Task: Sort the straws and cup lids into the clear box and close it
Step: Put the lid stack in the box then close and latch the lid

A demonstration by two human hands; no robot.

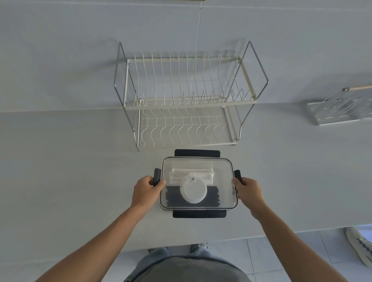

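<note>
— Head view first: what are your fingers doing?
— Your left hand [146,190] curls its fingers and thumb round the dark latch [157,177] on the left side of the clear box [230,204]. Your right hand [248,190] pinches the matching right latch [237,176] the same way.
— And where is the box?
— On the pale counter [75,167], near its front edge, right between your hands, with its clear lid [222,167] seated on top. The far flap [197,153] and the near flap [199,214] stick out flat.
— What's inside?
— White straws [192,174] along the far side, dark straws [171,198] along the near side, and a white cup lid [193,190] lying over both.
— Anything beyond it?
— A two-tier wire dish rack [189,102] stands just behind the box.
</note>
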